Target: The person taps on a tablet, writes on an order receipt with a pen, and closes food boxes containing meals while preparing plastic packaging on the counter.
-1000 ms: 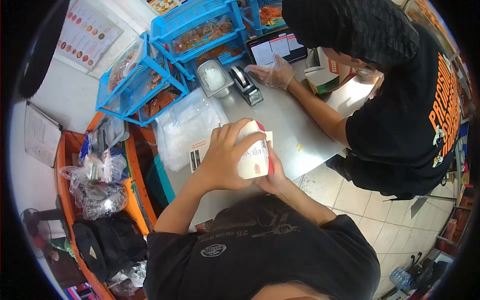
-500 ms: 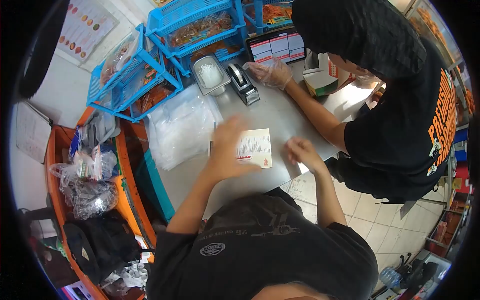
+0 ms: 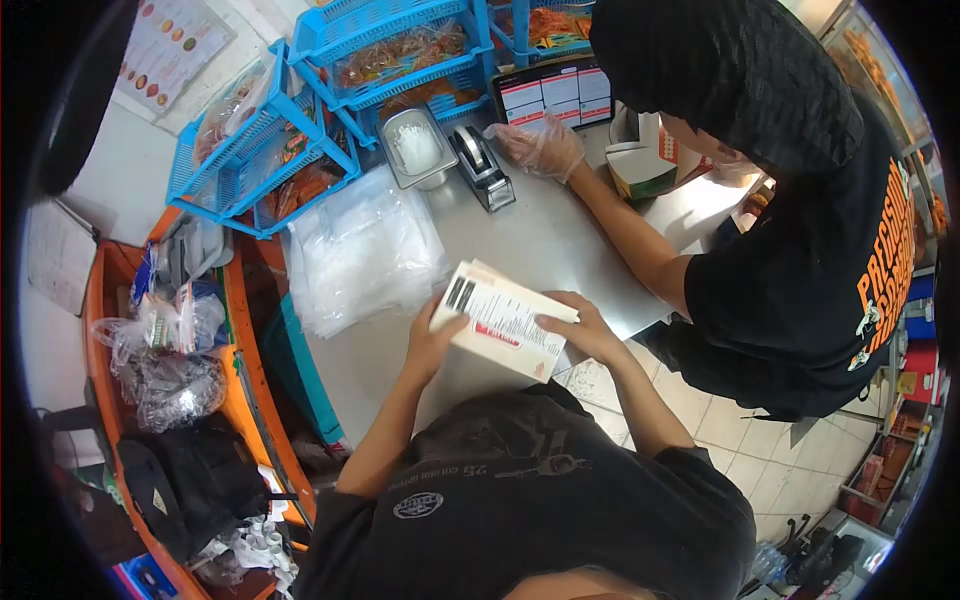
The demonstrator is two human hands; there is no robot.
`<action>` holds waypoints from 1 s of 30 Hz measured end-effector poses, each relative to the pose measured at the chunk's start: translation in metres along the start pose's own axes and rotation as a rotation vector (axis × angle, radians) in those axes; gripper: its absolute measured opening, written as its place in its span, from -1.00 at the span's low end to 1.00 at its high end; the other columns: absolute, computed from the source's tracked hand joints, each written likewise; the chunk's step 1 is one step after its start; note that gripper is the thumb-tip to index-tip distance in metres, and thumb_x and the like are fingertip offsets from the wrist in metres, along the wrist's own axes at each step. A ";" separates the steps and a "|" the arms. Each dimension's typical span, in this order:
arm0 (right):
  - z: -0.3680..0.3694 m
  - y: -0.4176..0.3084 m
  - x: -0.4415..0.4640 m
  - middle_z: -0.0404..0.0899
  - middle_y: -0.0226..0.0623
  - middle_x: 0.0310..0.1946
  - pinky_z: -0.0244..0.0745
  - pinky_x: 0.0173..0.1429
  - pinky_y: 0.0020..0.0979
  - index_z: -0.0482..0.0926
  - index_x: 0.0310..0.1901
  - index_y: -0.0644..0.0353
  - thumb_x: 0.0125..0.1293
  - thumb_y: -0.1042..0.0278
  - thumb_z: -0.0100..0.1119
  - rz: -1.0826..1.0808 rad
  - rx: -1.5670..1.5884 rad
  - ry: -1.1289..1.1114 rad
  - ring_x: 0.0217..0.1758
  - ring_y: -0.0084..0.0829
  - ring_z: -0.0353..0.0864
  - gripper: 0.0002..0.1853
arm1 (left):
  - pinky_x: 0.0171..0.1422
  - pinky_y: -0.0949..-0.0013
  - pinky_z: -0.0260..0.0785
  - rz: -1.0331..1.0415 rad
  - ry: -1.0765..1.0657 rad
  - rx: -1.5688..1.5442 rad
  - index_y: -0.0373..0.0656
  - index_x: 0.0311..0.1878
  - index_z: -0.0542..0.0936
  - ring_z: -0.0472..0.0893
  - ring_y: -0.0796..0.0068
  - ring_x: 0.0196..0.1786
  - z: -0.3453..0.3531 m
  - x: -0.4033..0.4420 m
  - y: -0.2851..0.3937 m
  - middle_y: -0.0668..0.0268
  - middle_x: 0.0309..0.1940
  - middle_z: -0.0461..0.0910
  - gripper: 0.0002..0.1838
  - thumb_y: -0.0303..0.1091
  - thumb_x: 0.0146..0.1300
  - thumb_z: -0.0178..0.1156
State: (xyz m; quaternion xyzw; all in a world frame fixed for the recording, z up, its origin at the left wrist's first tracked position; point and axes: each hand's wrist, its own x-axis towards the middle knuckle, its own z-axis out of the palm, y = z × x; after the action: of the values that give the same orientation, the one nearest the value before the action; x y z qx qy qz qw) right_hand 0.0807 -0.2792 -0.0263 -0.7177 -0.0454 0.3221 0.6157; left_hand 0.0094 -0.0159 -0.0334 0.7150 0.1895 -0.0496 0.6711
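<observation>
Both my hands hold a flat cream printed carton (image 3: 512, 318) with a black barcode-like block, small print and a red label. It is raised above the near edge of the metal table and tilted. My left hand (image 3: 428, 336) grips its left end, thumb on top and the other fingers mostly hidden. At the right end, my right hand (image 3: 586, 328) is closed on it, thumb across the top. More than one layer shows along the upper edge; whether it is one folded carton or several, I cannot tell. Clear plastic bags (image 3: 362, 255) lie stacked beyond my left hand.
A tape dispenser (image 3: 484, 168) and a metal container (image 3: 418, 150) stand behind the bags. Blue baskets (image 3: 262, 150) hold packaged food. A co-worker's gloved hand (image 3: 545, 150) is near a tablet (image 3: 553, 95) and an open box (image 3: 650, 165). An orange bin (image 3: 255, 385) stands left.
The carton lay on the table with both hands apart above and beside it. Now both hands have taken hold of it and lifted it toward me. The co-worker's gloved hand barely moved.
</observation>
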 end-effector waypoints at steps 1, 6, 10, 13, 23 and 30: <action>0.000 0.003 0.000 0.52 -0.08 0.02 0.35 0.22 -0.36 0.45 0.15 0.36 0.11 0.07 0.40 -0.010 -0.023 0.056 0.15 -0.29 0.49 -0.33 | 0.14 0.41 0.34 0.013 -0.042 -0.032 -0.33 0.20 0.42 0.55 0.42 0.00 0.003 0.015 0.003 0.16 -0.02 0.58 -0.46 -0.28 0.19 0.27; -0.005 -0.001 -0.011 0.47 0.02 0.06 0.33 0.25 -0.24 0.44 0.16 0.35 0.07 0.01 0.40 -0.065 -0.366 0.240 0.17 -0.10 0.45 -0.28 | 0.15 0.40 0.33 0.190 0.004 -0.085 -0.34 0.16 0.46 0.53 0.42 0.04 -0.006 0.069 -0.004 0.16 0.05 0.56 -0.51 -0.25 0.24 0.25; 0.032 -0.064 -0.032 0.38 0.07 0.09 0.25 0.26 -0.10 0.42 0.11 0.28 0.02 0.25 0.36 -0.425 -0.749 0.606 0.17 0.05 0.35 -0.39 | 0.34 0.25 0.18 0.493 0.637 0.542 -0.27 0.26 0.38 0.38 0.16 0.25 -0.098 0.079 0.003 0.03 0.23 0.40 -0.49 -0.22 0.31 0.14; 0.091 -0.091 -0.016 0.32 0.06 0.13 0.22 0.27 -0.09 0.42 0.07 0.25 0.02 0.41 0.32 -0.684 -0.581 0.497 0.20 0.05 0.29 -0.47 | 0.41 -0.11 -0.02 0.397 0.555 1.230 -0.18 0.31 0.34 0.16 -0.07 0.41 -0.174 0.088 -0.054 -0.04 0.36 0.21 -0.41 -0.14 0.27 0.14; 0.268 -0.006 0.246 0.53 0.08 -0.02 0.35 0.24 -0.12 0.57 -0.10 0.31 0.02 0.51 0.05 -0.710 -1.086 -0.051 0.13 0.02 0.46 -0.65 | 0.47 -0.07 -0.07 0.458 0.368 1.081 -0.18 0.13 0.52 0.19 0.02 0.42 -0.194 0.055 -0.068 0.07 0.32 0.31 -0.59 -0.28 0.22 0.13; 0.285 -0.052 0.251 0.62 -0.02 -0.38 0.53 -0.13 -0.16 0.62 -0.42 0.21 0.04 0.40 0.12 -0.471 -1.006 0.077 -0.24 -0.04 0.61 -0.88 | 0.46 -0.01 -0.03 0.475 0.343 0.932 -0.17 0.05 0.57 0.22 0.08 0.41 -0.207 0.035 -0.065 0.04 0.30 0.33 -0.67 -0.27 0.27 0.09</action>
State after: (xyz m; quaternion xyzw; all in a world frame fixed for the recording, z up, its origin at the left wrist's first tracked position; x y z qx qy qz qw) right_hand 0.1481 0.0923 -0.0908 -0.9048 -0.3305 0.0880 0.2537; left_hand -0.0181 0.1959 -0.0870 0.9575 0.0874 0.1417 0.2355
